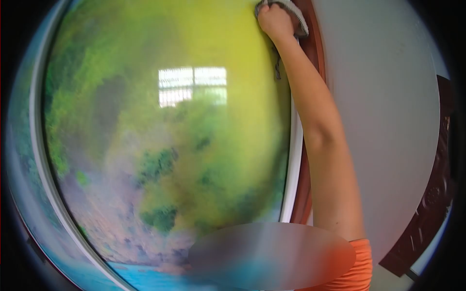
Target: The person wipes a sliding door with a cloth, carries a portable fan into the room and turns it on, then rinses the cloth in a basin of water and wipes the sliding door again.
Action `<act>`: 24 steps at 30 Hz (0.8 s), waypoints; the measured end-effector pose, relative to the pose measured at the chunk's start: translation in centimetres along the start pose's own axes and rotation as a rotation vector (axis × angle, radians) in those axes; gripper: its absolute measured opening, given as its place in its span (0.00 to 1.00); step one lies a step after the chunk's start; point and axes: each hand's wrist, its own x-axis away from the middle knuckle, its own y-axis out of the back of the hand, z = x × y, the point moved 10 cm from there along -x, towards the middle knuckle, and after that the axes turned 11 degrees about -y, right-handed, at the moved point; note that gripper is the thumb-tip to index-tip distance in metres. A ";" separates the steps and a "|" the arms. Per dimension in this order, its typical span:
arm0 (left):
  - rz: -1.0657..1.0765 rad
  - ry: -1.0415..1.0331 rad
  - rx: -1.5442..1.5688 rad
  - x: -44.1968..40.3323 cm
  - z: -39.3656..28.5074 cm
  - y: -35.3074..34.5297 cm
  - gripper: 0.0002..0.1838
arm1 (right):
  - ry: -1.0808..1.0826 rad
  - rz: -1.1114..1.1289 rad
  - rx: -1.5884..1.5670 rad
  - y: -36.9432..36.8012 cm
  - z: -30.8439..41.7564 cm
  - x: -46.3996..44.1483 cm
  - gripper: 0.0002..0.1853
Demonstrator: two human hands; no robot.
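My right hand (275, 22), raised at the end of an outstretched arm, is closed on a grey cloth (299, 20). It presses the cloth near the upper right edge of a large glossy panel (218, 140) printed with a green and yellow landscape. Part of the cloth spreads over the reddish-brown wooden trim (318, 48) beside the panel. A small dark tassel-like shape (277, 70) shows just below the hand; I cannot tell whether it hangs there or is a reflection. My left hand is out of view.
Pale metal strips (292, 184) border the panel, and another printed panel (22, 140) continues on the left. A window reflection (192, 87) shines on the surface. Right of the trim is a plain pale wall (388, 121), then dark carved wood (432, 194). A blurred oval covers the lower middle.
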 end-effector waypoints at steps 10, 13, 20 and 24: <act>0.217 0.257 -0.042 3.4 14.8 -1.7 0.15 | -0.248 0.222 0.054 4.6 -9.5 25.7 0.19; 0.260 0.383 -0.061 6.7 20.7 -1.6 0.15 | -0.293 0.342 0.193 5.8 -14.2 37.9 0.18; 0.270 0.661 -0.078 17.9 30.3 1.0 0.16 | -0.235 0.405 0.266 12.5 -20.8 61.0 0.15; 0.244 0.661 -0.031 21.7 32.3 0.4 0.16 | -0.532 0.393 0.165 15.3 -23.1 62.0 0.15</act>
